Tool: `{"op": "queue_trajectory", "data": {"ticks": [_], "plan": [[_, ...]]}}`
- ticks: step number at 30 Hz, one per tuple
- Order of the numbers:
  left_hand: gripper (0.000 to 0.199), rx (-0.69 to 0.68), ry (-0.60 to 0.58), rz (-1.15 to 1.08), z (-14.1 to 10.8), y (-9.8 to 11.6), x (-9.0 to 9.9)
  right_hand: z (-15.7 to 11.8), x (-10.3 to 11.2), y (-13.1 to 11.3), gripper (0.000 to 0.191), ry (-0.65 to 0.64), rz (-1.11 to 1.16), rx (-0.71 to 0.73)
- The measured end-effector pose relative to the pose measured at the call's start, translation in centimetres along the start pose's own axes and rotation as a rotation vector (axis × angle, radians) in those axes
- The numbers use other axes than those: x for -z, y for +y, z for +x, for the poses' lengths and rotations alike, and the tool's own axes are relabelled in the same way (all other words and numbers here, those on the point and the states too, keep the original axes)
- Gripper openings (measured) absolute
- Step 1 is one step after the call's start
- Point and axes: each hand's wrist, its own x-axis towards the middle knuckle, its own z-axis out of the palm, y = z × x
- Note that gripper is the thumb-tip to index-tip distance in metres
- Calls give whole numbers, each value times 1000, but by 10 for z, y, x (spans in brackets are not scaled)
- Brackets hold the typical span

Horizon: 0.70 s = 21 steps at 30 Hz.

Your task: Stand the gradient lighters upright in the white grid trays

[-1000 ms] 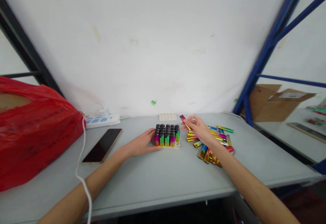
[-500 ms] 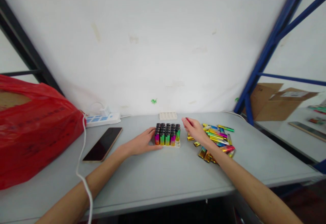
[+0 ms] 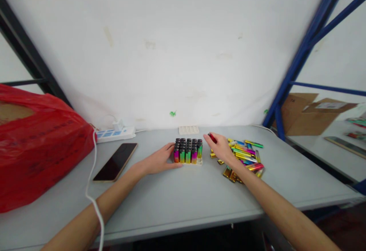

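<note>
Upright lighters with black tops and shiny multicoloured bodies stand in rows in a white tray, whose front right corner slot holds none. My left hand grips the left side of this block, thumb along the front edge and fingers behind. Just right of the tray, above the table, my right hand is closed round a red lighter, its dark end poking up out of the fist. Beside and partly under my right forearm lies a loose pile of shiny lighters.
A second white slotted tray lies against the wall. To the left are a phone, a power strip, a white cable and a red plastic bag. Blue shelf posts and a cardboard box stand at right.
My right hand has turned slightly, and more of the red lighter with its dark end now shows. My left hand and the block of lighters have stayed put.
</note>
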Motion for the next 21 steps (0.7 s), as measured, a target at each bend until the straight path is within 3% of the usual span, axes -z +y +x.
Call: {"op": "queue_trajectory", "data": {"ticks": [8, 12, 15, 21], "plan": [[76, 14, -20, -19, 0, 8, 4, -3, 19, -18, 52, -188, -13, 346], [76, 4, -13, -18, 0, 9, 4, -7, 16, -17, 52, -260, -28, 298], [75, -4, -15, 1, 0, 10, 5, -10, 12, -12, 41, -316, -23, 271], [77, 9, -20, 21, -1, 11, 5, -8, 8, -4, 34, -336, -28, 261]]}}
